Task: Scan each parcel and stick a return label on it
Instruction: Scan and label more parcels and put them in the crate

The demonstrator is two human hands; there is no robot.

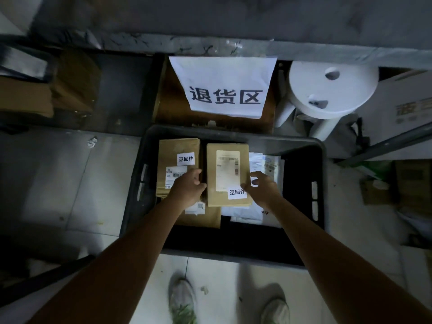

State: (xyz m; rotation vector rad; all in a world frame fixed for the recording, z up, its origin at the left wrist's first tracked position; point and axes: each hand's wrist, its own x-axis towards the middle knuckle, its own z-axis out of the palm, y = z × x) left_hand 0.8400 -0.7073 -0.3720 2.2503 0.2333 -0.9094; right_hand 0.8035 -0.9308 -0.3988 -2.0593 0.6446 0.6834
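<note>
Curling round the right edge of the middle parcel (211, 160), the fingers (256, 175) of the right hand (261, 189) form a narrow C. The thumb lies on the parcel's face just beside its return label (237, 192). The left hand (187, 189) lies against the parcel's left edge with its fingers reaching forward over the neighbouring left parcel (177, 148); whether it grips cannot be told.

The middle parcel lies flat in a black plastic crate (301, 160) with slotted handle holes. It rests on top of a lower kraft parcel (205, 217) and white mailer bags (243, 213). The crate stands on a pale tiled floor (70, 174) in a dim room. Two light shoes (182, 300) stand just in front of it. Behind it a grey shelf edge (233, 45) runs across, with a white plastic stool (332, 90) to the right. Brown cardboard boxes (25, 97) sit at the far left and a pale carton (406, 101) at the far right.

The middle parcel is a flat rectangular kraft envelope. A tall white shipping label (228, 169) covers most of its face, its barcodes and print too blurred to read. The return label sits at the lower right corner and reads 退回件. The left parcel is kraft too and bears a second return label (185, 158) with the same three characters above its own shipping label. A white paper sign (224, 87) hanging from the shelf edge reads 退货区 in large black characters.
</note>
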